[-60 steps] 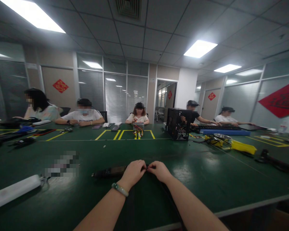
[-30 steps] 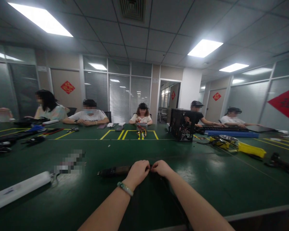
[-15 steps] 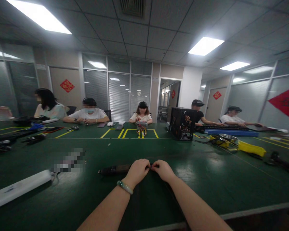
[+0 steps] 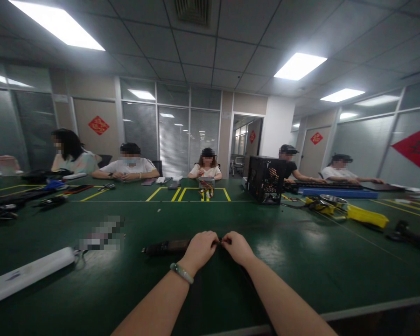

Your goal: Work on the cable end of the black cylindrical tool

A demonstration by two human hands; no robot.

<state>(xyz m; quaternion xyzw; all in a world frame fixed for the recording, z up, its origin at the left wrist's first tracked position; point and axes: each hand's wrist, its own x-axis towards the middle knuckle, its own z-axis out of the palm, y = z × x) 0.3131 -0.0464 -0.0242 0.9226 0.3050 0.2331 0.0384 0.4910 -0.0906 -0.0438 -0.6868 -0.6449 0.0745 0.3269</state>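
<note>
A dark, slim electric screwdriver (image 4: 168,247) lies on the green table with its bit end pointing left. Over its right end, my left hand (image 4: 202,249) is closed, with a green bangle at the wrist. My right hand (image 4: 237,247) pinches close beside it, and the fingertips of both hands nearly touch. A dark cord (image 4: 262,305) runs from beneath my right forearm to the table's near edge. Whatever is between the right fingertips is small and mostly hidden; it seems to be the cord's end at the tool's tail.
A long white bar (image 4: 31,275) with a cable lies at left, beside a blurred-out item (image 4: 103,233). Across the table stand a black computer case (image 4: 265,179) and a grey power supply (image 4: 206,179). Yellow parts (image 4: 367,215) lie at right. Several people sit opposite.
My right fingertips have shifted very slightly right, away from the left hand. The tool and my left hand stay in place.
</note>
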